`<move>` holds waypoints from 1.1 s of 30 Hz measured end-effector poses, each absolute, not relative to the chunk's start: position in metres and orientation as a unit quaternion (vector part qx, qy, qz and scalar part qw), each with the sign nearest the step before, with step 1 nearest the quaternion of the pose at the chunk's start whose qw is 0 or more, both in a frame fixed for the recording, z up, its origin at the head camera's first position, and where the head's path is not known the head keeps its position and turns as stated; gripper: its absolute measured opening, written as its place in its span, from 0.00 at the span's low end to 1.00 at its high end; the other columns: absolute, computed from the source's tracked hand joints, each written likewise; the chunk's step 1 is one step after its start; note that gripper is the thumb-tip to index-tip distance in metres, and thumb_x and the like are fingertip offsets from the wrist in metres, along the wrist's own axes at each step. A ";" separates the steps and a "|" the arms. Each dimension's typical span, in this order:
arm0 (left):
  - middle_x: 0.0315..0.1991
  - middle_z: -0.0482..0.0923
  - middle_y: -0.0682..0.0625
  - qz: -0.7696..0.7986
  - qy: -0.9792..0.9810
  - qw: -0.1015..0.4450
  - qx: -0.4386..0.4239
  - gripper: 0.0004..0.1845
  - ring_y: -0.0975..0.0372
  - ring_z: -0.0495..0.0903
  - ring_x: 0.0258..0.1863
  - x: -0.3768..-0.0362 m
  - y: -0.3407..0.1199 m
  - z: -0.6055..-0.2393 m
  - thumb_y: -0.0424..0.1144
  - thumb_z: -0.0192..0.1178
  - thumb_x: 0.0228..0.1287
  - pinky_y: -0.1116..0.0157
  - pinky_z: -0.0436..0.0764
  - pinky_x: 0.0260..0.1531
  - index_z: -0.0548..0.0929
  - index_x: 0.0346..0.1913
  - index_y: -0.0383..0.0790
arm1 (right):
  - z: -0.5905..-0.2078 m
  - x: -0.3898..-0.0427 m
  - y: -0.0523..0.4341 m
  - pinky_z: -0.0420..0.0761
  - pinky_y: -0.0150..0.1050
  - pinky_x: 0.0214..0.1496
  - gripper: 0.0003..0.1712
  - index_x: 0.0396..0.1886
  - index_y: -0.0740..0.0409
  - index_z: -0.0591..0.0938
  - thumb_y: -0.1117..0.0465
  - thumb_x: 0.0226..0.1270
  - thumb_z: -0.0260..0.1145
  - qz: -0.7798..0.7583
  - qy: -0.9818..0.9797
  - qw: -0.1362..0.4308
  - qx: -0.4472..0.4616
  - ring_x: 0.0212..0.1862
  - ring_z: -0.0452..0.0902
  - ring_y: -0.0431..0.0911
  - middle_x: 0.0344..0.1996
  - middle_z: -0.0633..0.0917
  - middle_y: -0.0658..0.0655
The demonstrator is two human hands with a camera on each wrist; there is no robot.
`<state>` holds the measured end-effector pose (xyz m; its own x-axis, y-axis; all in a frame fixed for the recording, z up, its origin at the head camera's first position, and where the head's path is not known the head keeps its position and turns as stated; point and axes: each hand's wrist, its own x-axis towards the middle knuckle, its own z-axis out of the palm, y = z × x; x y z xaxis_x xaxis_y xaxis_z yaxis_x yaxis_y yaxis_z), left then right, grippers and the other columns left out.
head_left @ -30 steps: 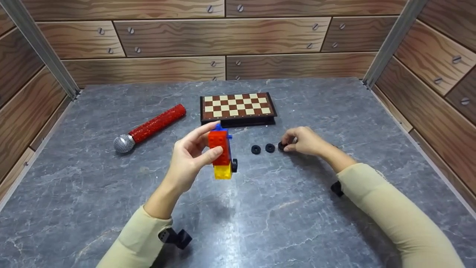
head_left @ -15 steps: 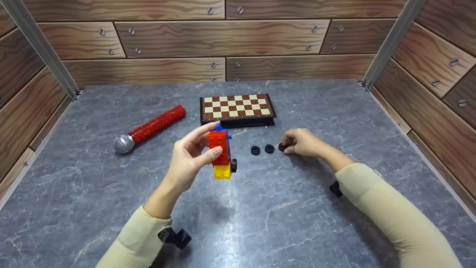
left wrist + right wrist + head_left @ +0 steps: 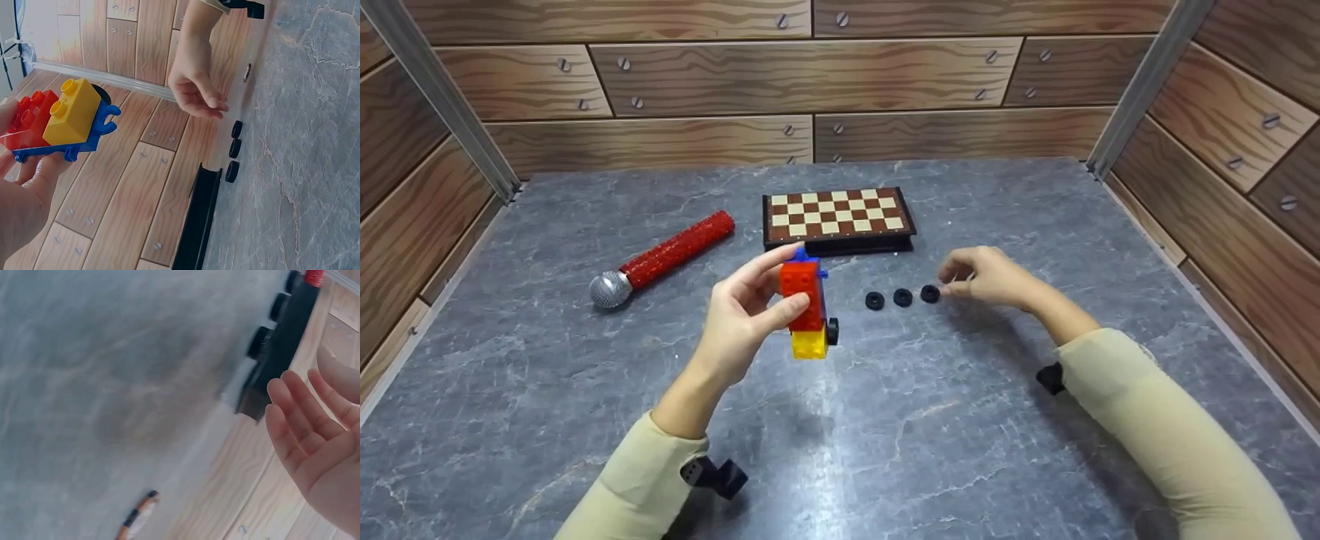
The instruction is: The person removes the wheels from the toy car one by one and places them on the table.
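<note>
In the head view my left hand [image 3: 735, 322] holds up a toy block car, its thumb on the red block [image 3: 801, 289]. A yellow block [image 3: 73, 112] sits beside the red one on the blue base [image 3: 90, 143], and one black wheel [image 3: 832, 331] shows on the car's side. Three loose black toy wheels lie in a row on the table: a left wheel [image 3: 874, 301], a middle wheel [image 3: 903, 298] and a right wheel [image 3: 930, 293]. Just right of this row hovers my right hand [image 3: 990, 276], fingers loosely bent and holding nothing.
Behind the wheels lies a folded chessboard case [image 3: 838, 217]. A red microphone [image 3: 675, 251] with a silver head rests at the left. Near the right hand, a small flat object [image 3: 138, 516] with an orange-and-black edge lies on the table [image 3: 870, 450]. Wood-patterned walls enclose the table.
My right hand has let go of the rightmost wheel and drawn slightly up and to the right. That wheel stays in the row. The left hand holds the car almost still.
</note>
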<state>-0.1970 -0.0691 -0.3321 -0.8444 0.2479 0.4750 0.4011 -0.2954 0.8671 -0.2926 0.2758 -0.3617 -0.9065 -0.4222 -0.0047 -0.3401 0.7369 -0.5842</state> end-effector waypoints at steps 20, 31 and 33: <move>0.38 0.79 0.39 -0.756 -0.594 0.040 -0.271 0.28 0.51 0.77 0.38 -0.196 -0.063 -0.338 0.25 0.64 0.54 0.62 0.79 0.41 0.72 0.60 0.30 | -0.341 -0.250 0.231 0.79 0.39 0.40 0.09 0.37 0.61 0.82 0.62 0.57 0.69 -0.390 0.876 0.013 -0.282 0.35 0.79 0.44 0.32 0.84 0.51; 0.38 0.79 0.39 -0.752 -0.599 0.037 -0.273 0.28 0.51 0.76 0.37 -0.194 -0.060 -0.341 0.25 0.65 0.54 0.62 0.79 0.40 0.73 0.59 0.31 | -0.338 -0.232 0.202 0.79 0.35 0.38 0.09 0.37 0.60 0.82 0.60 0.60 0.67 -0.433 0.841 0.000 -0.324 0.35 0.79 0.43 0.34 0.84 0.53; 0.38 0.80 0.39 -0.752 -0.598 0.033 -0.276 0.28 0.51 0.76 0.37 -0.194 -0.059 -0.341 0.25 0.65 0.54 0.62 0.79 0.39 0.73 0.60 0.31 | -0.337 -0.226 0.196 0.79 0.35 0.39 0.08 0.37 0.60 0.82 0.60 0.61 0.66 -0.437 0.836 -0.004 -0.331 0.36 0.79 0.43 0.34 0.84 0.52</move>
<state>-0.1945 -0.0589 -0.3409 -0.8460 0.2793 0.4542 0.3797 -0.2825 0.8809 -0.2264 0.1959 -0.3365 -0.7807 -0.5507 0.2952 -0.5570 0.3994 -0.7281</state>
